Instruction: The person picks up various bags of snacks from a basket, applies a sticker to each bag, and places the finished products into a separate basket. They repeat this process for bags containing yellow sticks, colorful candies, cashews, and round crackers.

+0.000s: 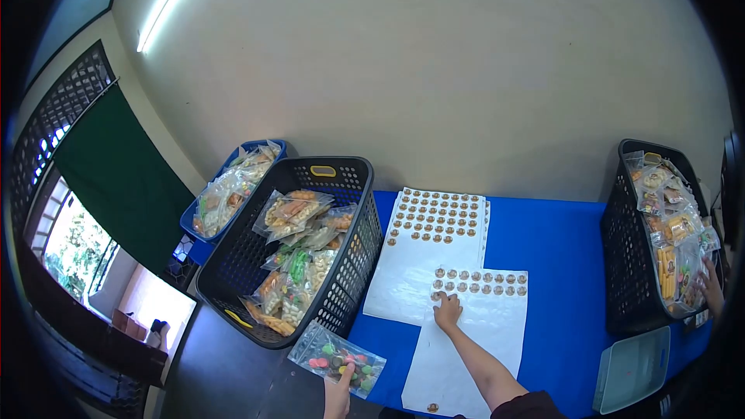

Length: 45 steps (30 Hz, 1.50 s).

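Observation:
My left hand grips a clear zip pouch of colourful sweets, with the thumb on its front, near the front of the dark basket. My right hand reaches over the nearer white sticker sheet. Its fingertips are pinched at the left end of the lower row of round brown stickers, on a sticker partly hidden by the fingers. One lone sticker sits at the sheet's bottom edge. Beneath and behind lies another sticker sheet, with several rows of the same stickers at its top.
A large dark basket with filled pouches stands left, a blue basket behind it. Another dark basket of pouches stands right, with another person's hand at it. A translucent tray rests on the blue tabletop.

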Each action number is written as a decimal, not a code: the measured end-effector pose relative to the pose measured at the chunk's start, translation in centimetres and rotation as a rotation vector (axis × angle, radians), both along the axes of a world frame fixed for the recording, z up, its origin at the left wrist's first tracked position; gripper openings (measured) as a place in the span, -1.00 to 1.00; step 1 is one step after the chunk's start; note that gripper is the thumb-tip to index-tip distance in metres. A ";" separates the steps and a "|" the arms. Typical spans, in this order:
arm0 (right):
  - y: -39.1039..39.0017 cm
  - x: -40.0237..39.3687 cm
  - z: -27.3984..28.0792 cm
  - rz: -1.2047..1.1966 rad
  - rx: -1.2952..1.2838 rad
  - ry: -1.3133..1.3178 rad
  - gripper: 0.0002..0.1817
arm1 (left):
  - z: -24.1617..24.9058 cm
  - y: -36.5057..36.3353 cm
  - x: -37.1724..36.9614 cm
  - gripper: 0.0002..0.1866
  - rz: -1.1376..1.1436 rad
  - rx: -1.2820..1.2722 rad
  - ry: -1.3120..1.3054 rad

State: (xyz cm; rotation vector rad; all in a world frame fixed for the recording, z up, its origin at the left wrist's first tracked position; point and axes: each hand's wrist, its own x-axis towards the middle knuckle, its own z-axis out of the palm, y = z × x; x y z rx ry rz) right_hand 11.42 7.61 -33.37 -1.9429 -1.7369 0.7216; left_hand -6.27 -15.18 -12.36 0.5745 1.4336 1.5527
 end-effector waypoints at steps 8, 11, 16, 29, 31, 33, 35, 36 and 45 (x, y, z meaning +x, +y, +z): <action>0.2 -0.3 0.7 0.019 -0.022 -0.081 -0.49 | -0.3 0.1 2.0 -0.74 -0.120 -0.072 0.074; 0.1 -0.1 1.3 0.043 -0.014 -0.092 -0.51 | 0.2 0.5 2.4 -0.72 -0.155 -0.082 0.082; 0.2 0.0 0.5 0.033 0.036 -0.076 -0.56 | 0.1 0.6 2.4 -0.68 -0.208 -0.045 0.078; -3.6 2.6 -0.7 0.347 0.372 0.268 -0.75 | 0.0 -0.1 2.8 -0.70 -0.264 -0.046 0.106; -3.8 3.4 -0.9 0.212 0.063 0.701 -0.79 | 0.3 0.4 3.5 -0.71 -0.266 -0.003 0.050; -4.8 4.6 3.0 0.004 -0.225 1.033 -0.87 | -0.4 0.4 3.4 -0.70 -0.291 -0.019 0.030; -5.9 6.2 5.1 -0.004 -0.226 1.185 -0.85 | -0.4 0.6 3.9 -0.70 -0.328 -0.015 0.020; -6.4 7.2 6.0 -0.009 -0.224 1.259 -0.84 | 0.0 0.8 4.4 -0.70 -0.350 -0.004 0.020; -11.8 13.9 21.7 0.138 -0.010 1.226 -0.85 | 2.9 4.7 10.8 -0.68 -0.587 0.065 0.008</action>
